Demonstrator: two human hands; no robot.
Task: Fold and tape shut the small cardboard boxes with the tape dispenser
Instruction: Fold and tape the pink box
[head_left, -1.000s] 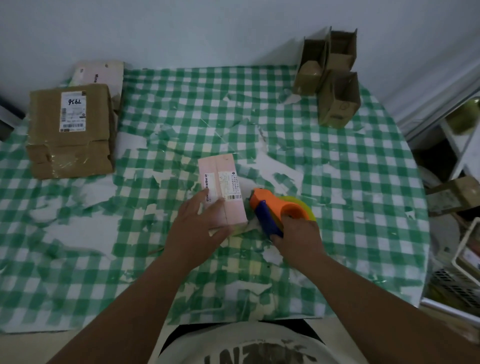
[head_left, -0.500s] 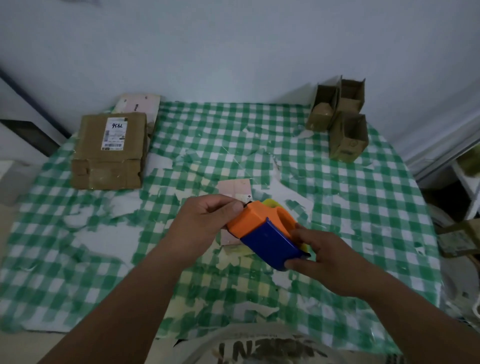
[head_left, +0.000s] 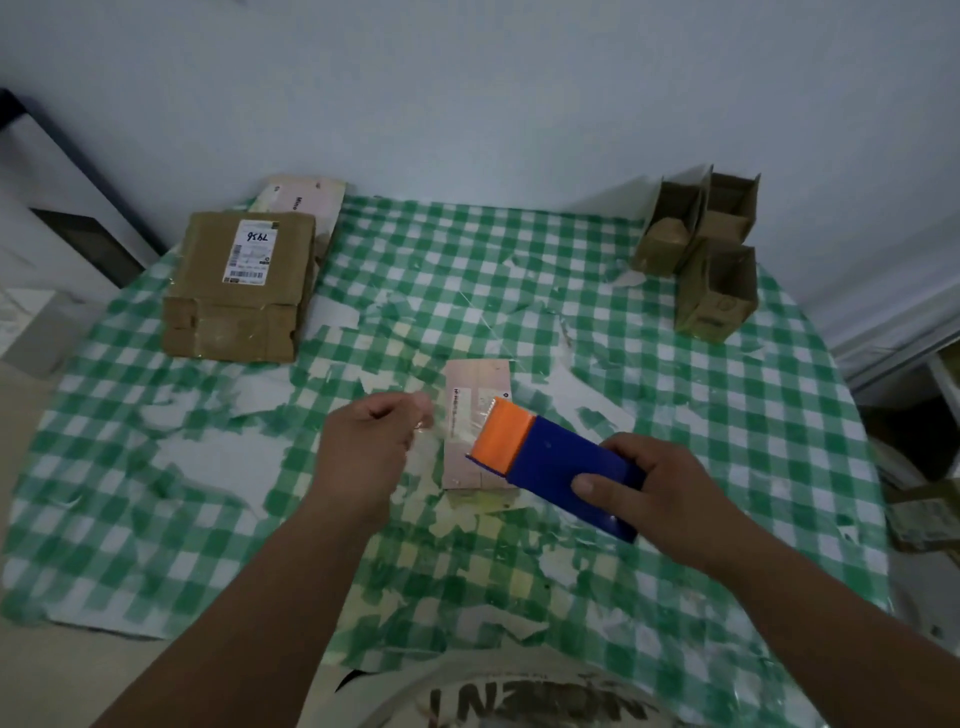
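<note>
- Pulled apart since half a second ago, the two hands now stand either side of the pink box: the left hand (head_left: 371, 441) has drawn away from the nose of the tape dispenser (head_left: 550, 462), and a strip of clear tape (head_left: 441, 428) stretches between them.
- Left hand's fingers are curled, thumb and forefinger pinching the free end of the tape, which shows only as a faint sheen over the box.
- Right hand (head_left: 660, 493) grips the dispenser's blue body, thumb on its near face, fingers wrapped behind; the orange head points up and left, held over the box.
- Small pink box (head_left: 475, 395) lies flat at the middle of the table, a white label on its upper face, partly hidden by the dispenser.
- Green-and-white checked tablecloth (head_left: 675, 395) is worn, with white patches and peeling scraps around the work area.
- Far left, a brown taped parcel (head_left: 239, 291) with a shipping label lies against a pale flat package (head_left: 311, 195) behind it.
- Far right, three open brown cardboard boxes (head_left: 711, 254) stand clustered by the wall, well apart from the hands.
- A printed shirt (head_left: 519, 701) fills the bottom edge.
</note>
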